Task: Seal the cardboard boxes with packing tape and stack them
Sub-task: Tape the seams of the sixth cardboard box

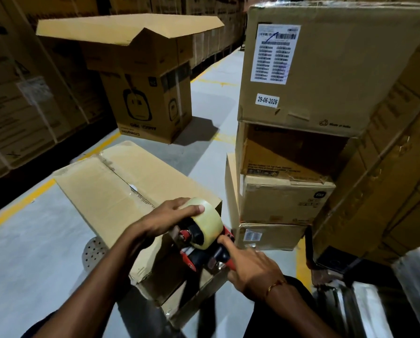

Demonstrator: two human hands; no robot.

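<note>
A long cardboard box (121, 191) lies in front of me with its top flaps closed along a middle seam. A red and black tape dispenser (204, 254) with a roll of clear tape (207, 223) sits at the box's near end. My left hand (170, 215) grips the roll from above, thumb across its top. My right hand (250, 267) holds the dispenser's handle, with the index finger stretched along its red frame. A stack of several closed boxes (289, 196) stands at the right.
An open printed box (150, 103) with raised flaps stands further back on the grey floor. Walls of stacked cartons line the left (21, 93) and the right (387, 167). A yellow floor line (21, 206) runs along the left. A perforated round stool edge (94, 252) shows under the box.
</note>
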